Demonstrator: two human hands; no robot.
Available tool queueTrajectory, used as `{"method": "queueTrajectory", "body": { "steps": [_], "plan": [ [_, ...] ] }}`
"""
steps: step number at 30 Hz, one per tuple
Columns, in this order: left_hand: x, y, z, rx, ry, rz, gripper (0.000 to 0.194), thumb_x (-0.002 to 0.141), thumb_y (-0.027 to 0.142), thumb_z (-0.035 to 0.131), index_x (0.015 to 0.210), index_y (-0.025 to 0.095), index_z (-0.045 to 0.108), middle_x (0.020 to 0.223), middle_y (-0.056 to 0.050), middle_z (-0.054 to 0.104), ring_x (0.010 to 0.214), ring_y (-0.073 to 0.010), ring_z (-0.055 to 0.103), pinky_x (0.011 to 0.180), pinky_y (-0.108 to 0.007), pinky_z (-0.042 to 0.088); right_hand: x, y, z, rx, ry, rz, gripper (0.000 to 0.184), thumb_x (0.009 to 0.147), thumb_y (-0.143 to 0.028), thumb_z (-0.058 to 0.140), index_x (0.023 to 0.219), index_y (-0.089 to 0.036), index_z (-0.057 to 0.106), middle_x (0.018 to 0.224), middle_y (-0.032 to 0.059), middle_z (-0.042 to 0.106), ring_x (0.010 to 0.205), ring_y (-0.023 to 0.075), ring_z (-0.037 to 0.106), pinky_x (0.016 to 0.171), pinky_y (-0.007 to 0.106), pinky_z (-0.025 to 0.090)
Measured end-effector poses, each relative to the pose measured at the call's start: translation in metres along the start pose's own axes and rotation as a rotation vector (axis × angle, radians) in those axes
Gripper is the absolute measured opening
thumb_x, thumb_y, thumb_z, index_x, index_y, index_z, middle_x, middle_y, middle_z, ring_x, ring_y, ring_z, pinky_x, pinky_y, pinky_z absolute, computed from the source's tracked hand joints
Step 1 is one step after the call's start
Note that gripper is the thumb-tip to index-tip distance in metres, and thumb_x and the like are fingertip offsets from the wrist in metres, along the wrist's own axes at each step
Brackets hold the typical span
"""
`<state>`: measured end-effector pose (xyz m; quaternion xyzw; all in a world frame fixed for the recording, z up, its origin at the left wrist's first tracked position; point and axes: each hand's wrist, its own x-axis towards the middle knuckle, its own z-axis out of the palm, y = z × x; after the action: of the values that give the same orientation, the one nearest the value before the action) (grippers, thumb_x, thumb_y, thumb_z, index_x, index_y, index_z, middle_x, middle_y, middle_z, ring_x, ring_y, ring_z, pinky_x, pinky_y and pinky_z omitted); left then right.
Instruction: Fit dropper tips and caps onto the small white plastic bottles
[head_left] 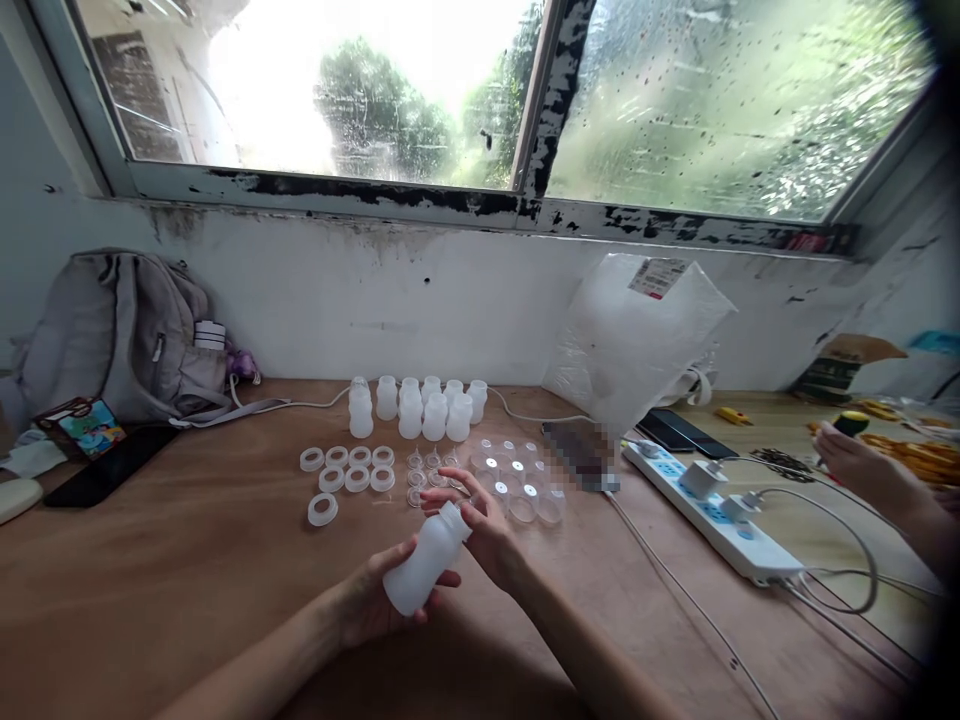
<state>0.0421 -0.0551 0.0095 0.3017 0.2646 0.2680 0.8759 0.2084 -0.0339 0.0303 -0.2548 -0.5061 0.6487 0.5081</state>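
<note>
A frosted white baby bottle [426, 562] lies tilted between my hands, its neck up and to the right. My left hand [375, 597] is wrapped round its body from below. My right hand [484, 528] is at the neck, thumb and fingers closed about it; whether it also holds a small part there I cannot tell. Just beyond are clear teats [416, 478], partly hidden by my right fingers. White collar rings [322, 510] lie in rows to the left, and clear caps [523, 508] to the right. Behind stand several more bottles [410, 412], one with a clear top [361, 405].
A grey backpack [120, 340] and a dark phone [112, 465] are at the left. To the right are a blurred-out device [581, 455], a plastic bag [637, 330], a power strip [712, 515] and trailing cables. Another person's hand [862, 465] works at far right.
</note>
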Motion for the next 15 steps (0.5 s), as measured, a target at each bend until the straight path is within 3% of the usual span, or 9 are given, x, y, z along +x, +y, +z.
{"method": "queueTrajectory", "body": {
  "steps": [3, 6, 8, 11, 15],
  "plan": [
    [0.002, -0.005, 0.006, -0.048, -0.059, -0.004, 0.051, 0.07, 0.049, 0.051, 0.102, 0.009, 0.055, 0.093, -0.013, 0.059, 0.065, -0.0104, 0.054, 0.05, -0.017, 0.039, 0.005, -0.004, 0.009, 0.09, -0.02, 0.069, 0.044, 0.065, -0.039, 0.062, 0.103, -0.021, 0.051, 0.091, 0.0087, 0.063, 0.088, 0.0223, 0.056, 0.074, 0.034, 0.042],
    [0.007, -0.008, 0.013, 0.216, 0.051, 0.181, 0.039, 0.062, 0.042, 0.062, 0.083, 0.01, 0.057, 0.07, -0.006, 0.058, 0.053, -0.0107, 0.051, 0.043, -0.02, 0.035, 0.01, -0.003, 0.016, 0.026, 0.056, 0.037, 0.014, 0.067, -0.031, 0.057, 0.065, -0.017, 0.057, 0.062, 0.003, 0.062, 0.068, 0.0182, 0.058, 0.073, 0.034, 0.043],
    [0.012, -0.009, 0.017, 0.465, 0.167, 0.345, 0.029, 0.058, 0.032, 0.066, 0.075, 0.011, 0.054, 0.059, -0.001, 0.053, 0.048, -0.0099, 0.048, 0.042, -0.02, 0.033, 0.012, -0.002, 0.017, -0.021, 0.125, -0.025, 0.021, 0.067, -0.028, 0.053, 0.049, -0.017, 0.05, 0.05, 0.0007, 0.056, 0.056, 0.0153, 0.055, 0.075, 0.035, 0.042],
    [0.015, -0.01, 0.022, 0.709, 0.29, 0.526, 0.025, 0.062, 0.025, 0.062, 0.081, 0.012, 0.053, 0.06, 0.002, 0.051, 0.051, -0.0095, 0.046, 0.046, -0.02, 0.034, 0.015, 0.002, 0.015, -0.032, 0.192, -0.066, 0.023, 0.067, -0.026, 0.05, 0.046, -0.017, 0.05, 0.046, 0.0006, 0.054, 0.051, 0.0142, 0.053, 0.076, 0.035, 0.042],
    [0.012, -0.013, 0.025, 0.922, 0.396, 0.591, 0.033, 0.067, 0.027, 0.059, 0.097, 0.015, 0.052, 0.074, -0.001, 0.057, 0.061, -0.013, 0.05, 0.051, -0.022, 0.038, 0.016, 0.009, 0.014, 0.005, 0.206, -0.077, 0.023, 0.069, -0.024, 0.048, 0.047, -0.017, 0.051, 0.048, 0.0013, 0.056, 0.054, 0.0143, 0.054, 0.079, 0.034, 0.041]
  ]
}}
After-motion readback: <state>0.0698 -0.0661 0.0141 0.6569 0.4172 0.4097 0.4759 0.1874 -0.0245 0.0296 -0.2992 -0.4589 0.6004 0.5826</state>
